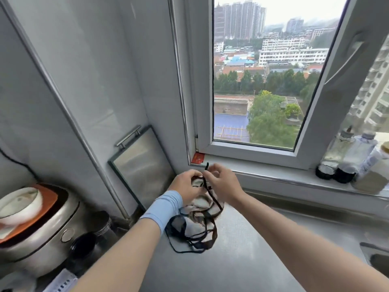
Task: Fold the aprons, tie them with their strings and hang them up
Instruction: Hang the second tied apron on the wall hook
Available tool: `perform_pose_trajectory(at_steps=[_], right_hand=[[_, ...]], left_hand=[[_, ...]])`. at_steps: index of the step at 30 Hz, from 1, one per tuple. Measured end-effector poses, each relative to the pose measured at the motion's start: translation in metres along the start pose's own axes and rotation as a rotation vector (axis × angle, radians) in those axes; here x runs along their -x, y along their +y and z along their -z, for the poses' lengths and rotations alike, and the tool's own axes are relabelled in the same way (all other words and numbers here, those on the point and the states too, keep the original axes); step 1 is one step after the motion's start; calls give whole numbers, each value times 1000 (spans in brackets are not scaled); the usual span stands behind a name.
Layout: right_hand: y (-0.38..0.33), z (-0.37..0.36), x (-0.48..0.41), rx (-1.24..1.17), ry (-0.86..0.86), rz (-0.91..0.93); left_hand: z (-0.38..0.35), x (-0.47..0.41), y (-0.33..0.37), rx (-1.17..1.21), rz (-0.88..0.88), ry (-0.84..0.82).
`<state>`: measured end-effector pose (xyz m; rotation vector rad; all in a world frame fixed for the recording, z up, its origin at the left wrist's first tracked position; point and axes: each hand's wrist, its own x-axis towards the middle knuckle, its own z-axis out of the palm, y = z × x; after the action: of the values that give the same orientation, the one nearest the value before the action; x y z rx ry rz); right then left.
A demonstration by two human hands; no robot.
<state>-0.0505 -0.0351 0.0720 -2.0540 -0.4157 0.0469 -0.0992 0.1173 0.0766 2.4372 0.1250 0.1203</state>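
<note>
A small folded apron bundle (pixel 200 204), pale cloth with dark trim, is held up over the steel counter (pixel 242 260) just below the window sill. My left hand (pixel 186 186), with a light blue wrist sleeve, grips the bundle's top from the left. My right hand (pixel 224 182) pinches a dark apron string (pixel 206 168), whose end sticks up between the fingers. Several loops of dark string (pixel 195 239) hang from the bundle and trail onto the counter.
A rice cooker (pixel 35 226) with a white bowl on it stands at the left, a dark jar (pixel 84 249) beside it. A metal board (pixel 141 163) leans on the wall. Bottles (pixel 345 157) line the sill at right. A sink edge (pixel 376 258) shows at the far right.
</note>
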Motion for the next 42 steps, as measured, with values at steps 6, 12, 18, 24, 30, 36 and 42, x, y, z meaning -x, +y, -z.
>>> perform_pose_trajectory(at_steps=[6, 12, 18, 24, 30, 36, 42], right_hand=[[-53, -1, -63, -130, 73, 81], [-123, 15, -116, -134, 137, 211], [-211, 45, -159, -54, 211, 363], [-286, 72, -192, 20, 311, 490], [-358, 99, -221, 129, 395, 595], [-425, 107, -255, 240, 451, 597], [-476, 106, -297, 375, 541, 546]], left_hand=[[63, -46, 12, 27, -42, 104], [133, -96, 41, 252, -98, 140], [224, -135, 97, 480, -222, 340], [299, -163, 138, 491, -306, 393], [375, -178, 171, 451, -455, 424], [443, -199, 180, 276, -460, 564], [480, -223, 185, 115, -433, 707]])
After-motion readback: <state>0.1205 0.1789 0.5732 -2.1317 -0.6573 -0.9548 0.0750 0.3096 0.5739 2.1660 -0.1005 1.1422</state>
